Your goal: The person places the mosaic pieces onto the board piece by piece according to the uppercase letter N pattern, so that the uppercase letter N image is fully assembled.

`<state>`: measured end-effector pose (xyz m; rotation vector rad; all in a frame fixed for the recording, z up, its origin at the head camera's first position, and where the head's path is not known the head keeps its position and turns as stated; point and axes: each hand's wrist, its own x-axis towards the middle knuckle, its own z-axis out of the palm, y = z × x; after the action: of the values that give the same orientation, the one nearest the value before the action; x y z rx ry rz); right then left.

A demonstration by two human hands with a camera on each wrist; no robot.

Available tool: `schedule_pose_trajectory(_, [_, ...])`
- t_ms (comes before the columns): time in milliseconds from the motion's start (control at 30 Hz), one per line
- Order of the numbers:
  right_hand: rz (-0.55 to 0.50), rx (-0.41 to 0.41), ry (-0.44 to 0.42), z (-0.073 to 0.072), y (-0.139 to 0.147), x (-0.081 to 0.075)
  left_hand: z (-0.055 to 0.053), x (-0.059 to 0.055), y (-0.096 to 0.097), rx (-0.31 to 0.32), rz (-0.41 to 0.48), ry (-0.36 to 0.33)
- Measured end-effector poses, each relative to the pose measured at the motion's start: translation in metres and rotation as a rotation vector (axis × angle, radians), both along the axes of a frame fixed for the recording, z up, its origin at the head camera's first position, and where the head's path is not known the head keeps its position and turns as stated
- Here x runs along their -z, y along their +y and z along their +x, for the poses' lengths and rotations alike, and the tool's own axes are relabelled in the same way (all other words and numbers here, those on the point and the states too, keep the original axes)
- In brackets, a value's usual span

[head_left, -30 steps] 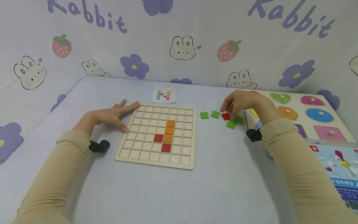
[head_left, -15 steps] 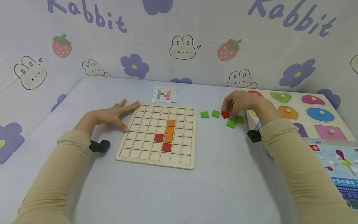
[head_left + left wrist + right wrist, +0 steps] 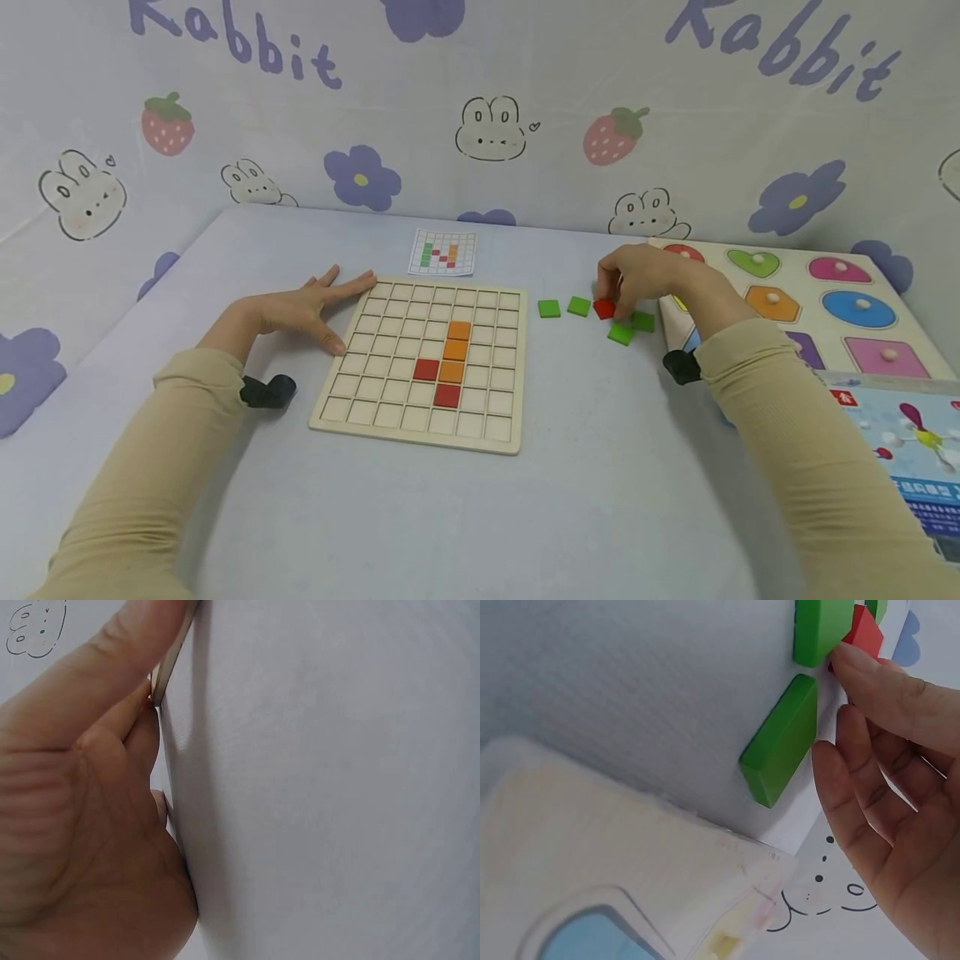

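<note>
A wooden grid board [image 3: 390, 393] lies on the table with three orange tiles [image 3: 454, 350] in a column and two red tiles [image 3: 446, 395] in its cells. My left hand [image 3: 292, 315] spreads along the board's left edge, thumb and forefinger touching it. Right of the board, my right hand [image 3: 647, 273] pinches a loose red tile [image 3: 603, 309] between thumb and fingers, low at the table. In the right wrist view, the thumb meets this red tile [image 3: 865, 634], partly hidden behind a green tile [image 3: 821, 630]. Several green tiles [image 3: 620, 334] lie around that hand.
A small card [image 3: 442, 252] printed with a coloured grid pattern lies behind the board. At the right are a knobbed shape puzzle [image 3: 802, 279] and a blue printed box [image 3: 911, 450]. A patterned cloth [image 3: 420, 108] hangs behind the table.
My right fingers have closed in on the loose red tile, which has shifted and turned very slightly. My left hand and the board have stayed in place.
</note>
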<state>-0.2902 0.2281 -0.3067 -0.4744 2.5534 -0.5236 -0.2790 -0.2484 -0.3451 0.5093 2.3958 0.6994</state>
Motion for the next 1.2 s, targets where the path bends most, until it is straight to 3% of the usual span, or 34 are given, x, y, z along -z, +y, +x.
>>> schedule_pose_trajectory(233, [-0.007, -0.002, 0.027, 0.001, 0.0, -0.004, -0.001, 0.001, -0.001, 0.001, 0.003, 0.004])
schedule_pose_trajectory(533, [-0.063, -0.068, 0.024, 0.003, -0.014, -0.012, 0.0, 0.001, -0.001, 0.0, -0.005, 0.009])
schedule_pose_trajectory(800, [-0.198, -0.067, 0.074, 0.006, -0.047, -0.014, 0.0, 0.001, -0.001, 0.0, -0.011, 0.013])
schedule_pose_trajectory(1200, [-0.394, -0.041, 0.115, 0.022, -0.104, -0.014, -0.002, 0.002, -0.001, 0.004, -0.013, 0.014])
